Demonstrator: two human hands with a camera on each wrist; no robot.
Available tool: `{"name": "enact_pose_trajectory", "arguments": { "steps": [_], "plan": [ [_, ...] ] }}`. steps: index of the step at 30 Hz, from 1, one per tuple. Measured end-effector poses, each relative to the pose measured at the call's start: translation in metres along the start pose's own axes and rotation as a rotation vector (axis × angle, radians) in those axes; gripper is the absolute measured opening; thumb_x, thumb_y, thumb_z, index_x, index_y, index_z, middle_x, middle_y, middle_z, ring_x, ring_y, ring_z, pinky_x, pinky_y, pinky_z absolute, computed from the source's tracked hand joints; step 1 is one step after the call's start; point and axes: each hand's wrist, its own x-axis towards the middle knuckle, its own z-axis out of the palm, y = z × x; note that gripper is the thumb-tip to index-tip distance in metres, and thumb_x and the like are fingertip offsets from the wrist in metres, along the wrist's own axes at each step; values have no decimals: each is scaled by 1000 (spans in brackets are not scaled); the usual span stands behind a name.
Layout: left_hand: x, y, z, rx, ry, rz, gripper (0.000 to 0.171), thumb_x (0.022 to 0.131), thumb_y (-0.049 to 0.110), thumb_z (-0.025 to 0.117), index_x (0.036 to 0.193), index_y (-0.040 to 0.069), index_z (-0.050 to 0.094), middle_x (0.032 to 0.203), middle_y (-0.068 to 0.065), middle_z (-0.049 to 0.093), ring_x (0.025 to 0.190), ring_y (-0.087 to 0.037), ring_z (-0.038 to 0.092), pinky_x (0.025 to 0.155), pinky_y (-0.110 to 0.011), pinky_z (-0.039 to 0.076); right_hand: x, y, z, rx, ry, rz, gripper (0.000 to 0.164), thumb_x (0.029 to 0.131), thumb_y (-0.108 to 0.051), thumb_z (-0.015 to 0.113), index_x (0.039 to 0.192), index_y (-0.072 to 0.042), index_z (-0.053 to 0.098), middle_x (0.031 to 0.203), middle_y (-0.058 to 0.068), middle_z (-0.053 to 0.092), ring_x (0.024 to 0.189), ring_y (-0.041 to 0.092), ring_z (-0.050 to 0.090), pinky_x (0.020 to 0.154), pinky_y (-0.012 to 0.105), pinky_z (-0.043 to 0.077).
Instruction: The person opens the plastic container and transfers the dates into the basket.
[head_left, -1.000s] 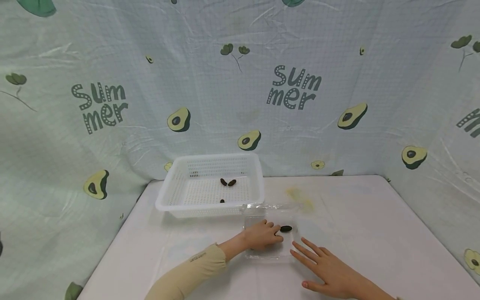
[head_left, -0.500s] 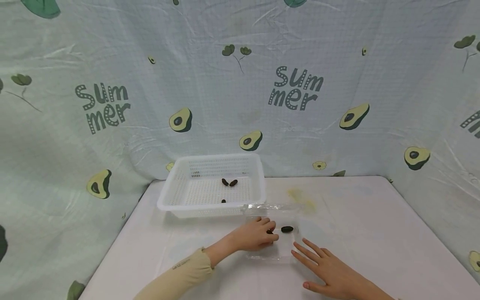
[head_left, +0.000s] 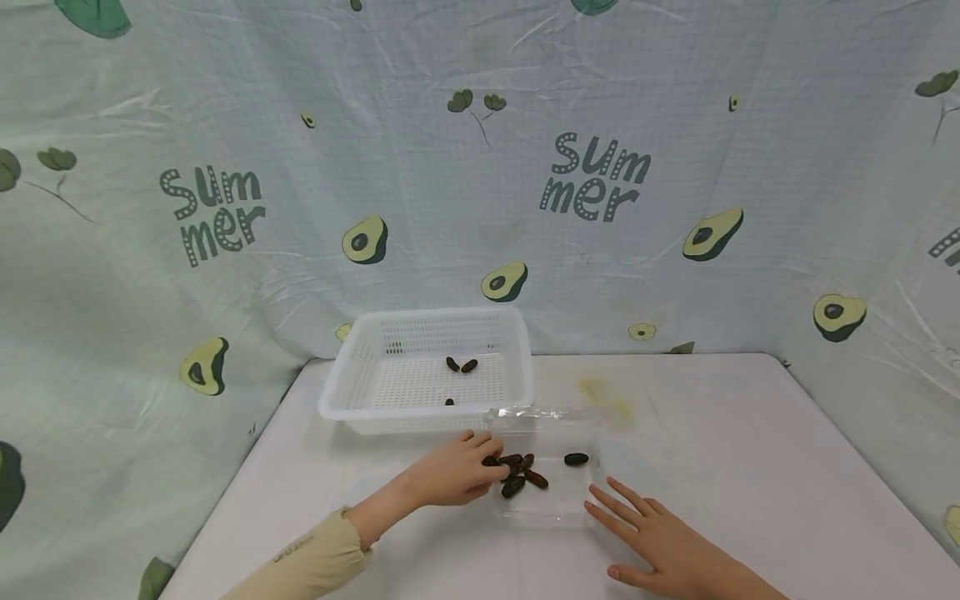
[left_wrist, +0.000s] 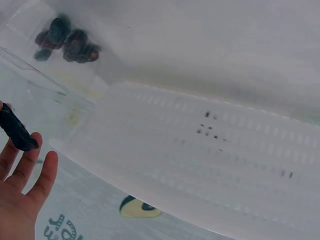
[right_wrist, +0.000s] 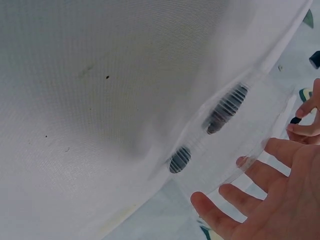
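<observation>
Left hand [head_left: 459, 475]: fingers pinch a dark date [left_wrist: 16, 129] by the left edge of the clear box [head_left: 561, 493]. Right hand [head_left: 655, 540]: fingers spread beside the box; a light pinch probably avoids bruising.

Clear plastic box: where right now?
In the head view, the clear plastic box sits on the table just right of centre, by the near right corner of the white basket, between the left hand and the right hand.
</observation>
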Motion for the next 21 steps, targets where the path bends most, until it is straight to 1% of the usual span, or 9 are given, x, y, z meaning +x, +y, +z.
{"name": "enact_pose_trajectory", "arguments": {
  "steps": [2, 3, 5, 8, 10, 13, 15, 19, 21],
  "plan": [
    [-12, -7, -3, -1, 4, -26, 14, 82, 24, 59, 96, 26, 56, 92, 4, 48, 79, -10, 42, 67, -23, 34, 0, 0, 1, -25, 23, -14, 64, 86, -52, 45, 140, -22, 29, 145, 2, 29, 133, -4, -18, 82, 49, 41],
    [-18, -11, -4, -5, 13, -37, 13, 82, 23, 58, 95, 25, 56, 91, 3, 48, 78, -10, 41, 66, -23, 33, 0, 0, 1, -40, 36, -25, 64, 86, -52, 45, 140, -22, 29, 145, 1, 29, 133, -3, -17, 82, 48, 41],
    [-28, -21, -7, -5, 44, -61, 11, 83, 20, 58, 94, 23, 56, 89, 2, 48, 74, -10, 40, 63, -22, 33, 0, 1, 1, -36, 56, -40, 64, 86, -50, 47, 140, -22, 29, 146, 0, 28, 134, -2, -15, 80, 48, 42],
    [-40, -40, -9, 0, 102, -99, 8, 83, 16, 56, 90, 20, 55, 86, 1, 49, 70, -11, 39, 59, -22, 32, -1, 1, 1, -16, 57, -46, 64, 86, -48, 49, 140, -22, 28, 147, -1, 26, 134, -3, -16, 80, 50, 42],
    [-45, -55, -11, 18, 131, -130, 8, 82, 15, 56, 89, 19, 55, 85, -1, 49, 69, -11, 39, 57, -22, 32, -2, 1, 0, -40, 70, -52, 64, 85, -48, 49, 140, -23, 28, 147, -2, 27, 135, -1, -14, 80, 48, 42],
    [-49, -79, -13, 32, 141, -191, 7, 81, 12, 57, 87, 17, 55, 83, -2, 49, 67, -13, 40, 55, -23, 32, -2, 0, 0, -99, 81, -58, 65, 85, -50, 48, 141, -24, 27, 146, -2, 28, 136, 0, -12, 80, 44, 43],
    [-50, -94, -13, 30, 133, -234, 7, 81, 11, 59, 86, 15, 57, 81, -3, 50, 66, -14, 41, 55, -24, 33, -2, 0, -1, -94, 73, -54, 65, 85, -50, 47, 140, -23, 27, 146, -2, 28, 135, -1, -13, 80, 45, 43],
    [-49, -119, -10, 27, 117, -308, 4, 82, 11, 59, 86, 13, 59, 80, -6, 51, 64, -16, 42, 54, -25, 34, 0, 0, -3, 21, 13, -23, 64, 86, -50, 46, 141, -22, 27, 145, 3, 29, 131, -6, -18, 80, 55, 41],
    [-46, -129, -8, 31, 118, -334, 5, 82, 10, 60, 86, 12, 60, 80, -7, 51, 64, -17, 43, 53, -25, 33, 0, 0, -3, 26, 4, -15, 64, 86, -51, 45, 141, -23, 27, 145, 4, 30, 131, -6, -17, 81, 55, 41]
  ]
}}
